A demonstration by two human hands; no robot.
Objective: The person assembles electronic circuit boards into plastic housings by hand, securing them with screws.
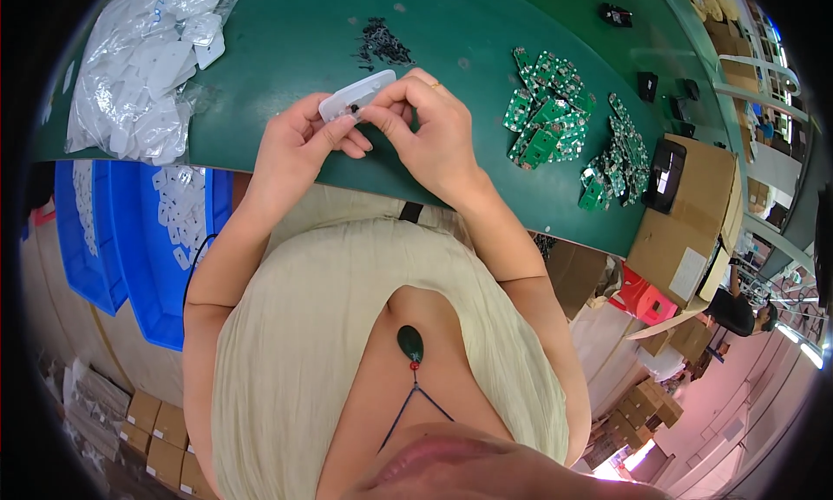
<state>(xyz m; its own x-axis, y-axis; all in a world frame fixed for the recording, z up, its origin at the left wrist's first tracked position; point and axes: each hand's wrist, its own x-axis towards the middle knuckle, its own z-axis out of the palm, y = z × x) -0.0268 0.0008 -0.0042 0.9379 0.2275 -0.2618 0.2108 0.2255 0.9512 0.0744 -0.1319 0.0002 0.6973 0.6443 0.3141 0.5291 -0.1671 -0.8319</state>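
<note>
The left hand (299,144) and right hand (429,131) both pinch a translucent white plastic housing (356,95) above the green desk's (286,40) near edge. A small black part (354,110) sits at the fingertips; it could slip and drop off the edge.

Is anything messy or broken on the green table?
Nothing looks broken. The green circuit boards lie in loose, jumbled heaps, and small black parts are scattered beyond the white plastic piece held by the left hand and right hand.
</note>
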